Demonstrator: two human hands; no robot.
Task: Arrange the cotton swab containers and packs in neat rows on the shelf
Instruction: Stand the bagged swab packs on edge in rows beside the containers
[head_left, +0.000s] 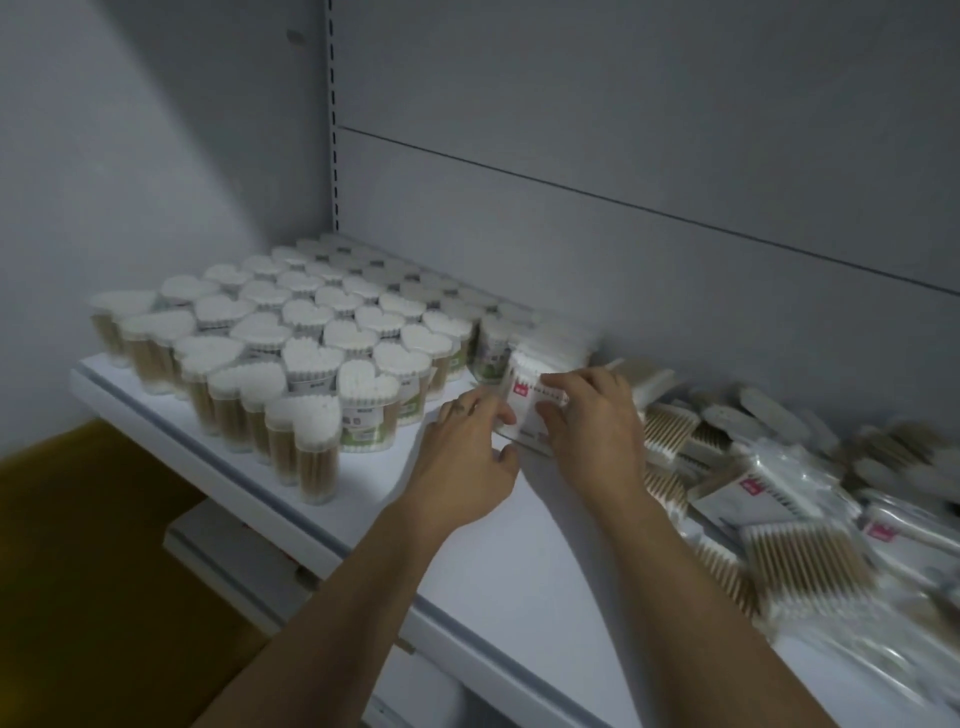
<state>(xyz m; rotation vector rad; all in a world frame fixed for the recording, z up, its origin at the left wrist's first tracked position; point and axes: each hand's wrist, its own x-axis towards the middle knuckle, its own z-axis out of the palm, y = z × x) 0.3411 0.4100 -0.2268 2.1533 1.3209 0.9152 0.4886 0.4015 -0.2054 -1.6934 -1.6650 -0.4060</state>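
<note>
Several clear heart-shaped cotton swab containers (311, 358) stand upright in rows on the left half of the white shelf (498, 561). Just right of them stands a short row of flat swab packs (540, 364) with red-marked labels, on edge. My left hand (467, 457) holds the front pack from its left side, thumb at its lower edge. My right hand (587, 421) grips the same pack from the right, fingers curled over its label. A loose, jumbled heap of swab packs (779, 519) lies on the right part of the shelf.
The grey back panel (623, 182) rises behind the shelf, with a slotted upright (334, 130) at its left. A wall closes the left side. Below the shelf front sit a lower shelf edge (228, 551) and a yellow-brown floor area (78, 571).
</note>
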